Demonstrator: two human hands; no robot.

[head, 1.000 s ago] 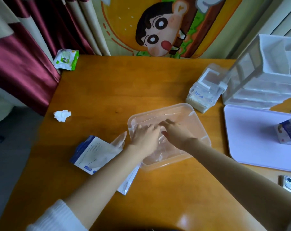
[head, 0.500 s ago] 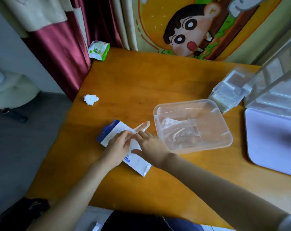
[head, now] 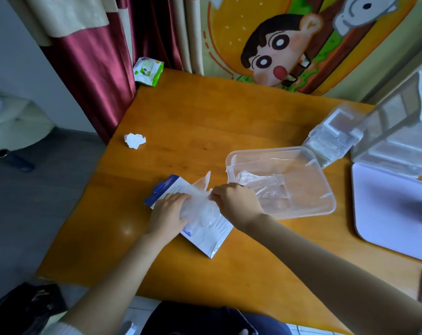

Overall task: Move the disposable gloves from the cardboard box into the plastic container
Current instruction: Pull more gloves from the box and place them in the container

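Both hands work over the flat white-and-blue cardboard box (head: 211, 238) on the bench (head: 193, 131). The left hand (head: 167, 215) curls round a crumpled bunch of clear disposable gloves (head: 198, 209) lying on the box; the right hand (head: 236, 201) pinches the bunch's far end. Just right of the right hand stands the open plastic container (head: 302, 213), with more clear gloves (head: 265, 187) inside.

Two hands (head: 167, 217) (head: 237, 201), one cardboard box (head: 206, 239), one plastic container (head: 265, 150), one crumpled tissue (head: 134, 140).
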